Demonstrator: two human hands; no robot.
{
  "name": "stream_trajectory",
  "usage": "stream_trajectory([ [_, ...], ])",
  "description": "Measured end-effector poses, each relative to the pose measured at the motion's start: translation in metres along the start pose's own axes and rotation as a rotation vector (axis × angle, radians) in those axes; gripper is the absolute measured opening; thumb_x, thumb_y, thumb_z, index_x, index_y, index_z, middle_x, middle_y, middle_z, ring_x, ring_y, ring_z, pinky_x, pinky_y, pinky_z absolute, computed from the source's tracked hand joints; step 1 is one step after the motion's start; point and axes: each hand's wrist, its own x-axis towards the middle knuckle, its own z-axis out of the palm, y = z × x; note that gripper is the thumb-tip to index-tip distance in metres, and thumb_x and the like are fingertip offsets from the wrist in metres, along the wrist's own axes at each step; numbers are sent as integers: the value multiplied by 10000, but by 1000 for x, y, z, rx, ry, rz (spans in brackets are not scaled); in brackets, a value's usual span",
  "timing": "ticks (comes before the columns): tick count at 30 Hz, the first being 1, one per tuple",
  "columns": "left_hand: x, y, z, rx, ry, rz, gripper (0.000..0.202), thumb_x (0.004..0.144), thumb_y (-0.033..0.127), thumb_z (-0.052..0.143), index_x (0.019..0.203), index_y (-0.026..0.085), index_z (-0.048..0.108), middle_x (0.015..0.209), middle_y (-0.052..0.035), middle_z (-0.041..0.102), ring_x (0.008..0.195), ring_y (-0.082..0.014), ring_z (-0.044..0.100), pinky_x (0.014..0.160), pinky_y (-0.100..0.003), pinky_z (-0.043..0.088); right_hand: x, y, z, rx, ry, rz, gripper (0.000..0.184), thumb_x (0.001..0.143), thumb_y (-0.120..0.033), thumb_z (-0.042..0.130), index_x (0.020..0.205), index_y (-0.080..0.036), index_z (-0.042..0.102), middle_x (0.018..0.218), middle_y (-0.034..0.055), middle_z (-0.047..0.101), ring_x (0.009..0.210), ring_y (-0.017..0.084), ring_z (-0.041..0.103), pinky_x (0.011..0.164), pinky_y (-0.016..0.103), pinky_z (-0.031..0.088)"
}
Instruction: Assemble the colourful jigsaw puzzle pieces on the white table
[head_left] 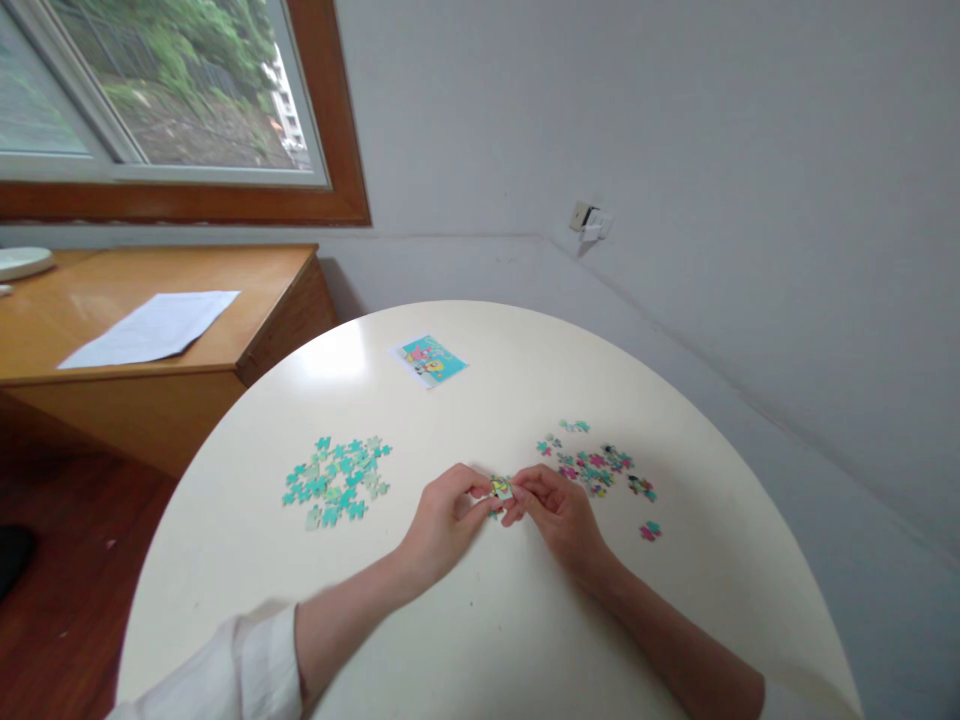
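My left hand (pixel 451 512) and my right hand (pixel 559 515) meet over the middle of the table. Between their fingertips are small yellow and green jigsaw puzzle pieces (pixel 501 487), pinched from both sides. My fingers partly cover them, so I cannot tell exactly how they join. To the left lies a loose pile of mostly teal puzzle pieces (pixel 341 478). A mixed group of pink, teal and dark puzzle pieces (pixel 596 470) is spread just beyond my right hand. One pink and teal cluster (pixel 650 531) sits apart, nearer the right edge.
A colourful picture card (pixel 431 361) lies toward the far side of the round white table (pixel 480 640). Left of it stands a wooden desk (pixel 262 290) with a white sheet of paper (pixel 154 328). A wall socket with a plug (pixel 591 221) is behind.
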Motion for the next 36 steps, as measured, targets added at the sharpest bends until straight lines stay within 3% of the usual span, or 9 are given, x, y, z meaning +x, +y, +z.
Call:
stream_trajectory([
  [10, -1, 0, 0, 6, -8, 22, 113, 800, 198, 537, 713, 163, 600, 697, -25, 619, 659, -114, 552, 638, -235, 461, 0, -1, 0, -2, 11, -14, 335, 665, -494, 668, 726, -193, 535, 523, -16, 630, 426, 143, 610, 477, 273, 548],
  [36, -1, 3, -2, 31, 4, 18, 131, 807, 198, 501, 704, 164, 574, 679, -19, 598, 651, -115, 536, 621, -226, 437, 0, -1, 0, 14, 6, -23, 292, 657, -446, 689, 739, -186, 585, 548, -9, 633, 479, 137, 612, 500, 280, 562],
])
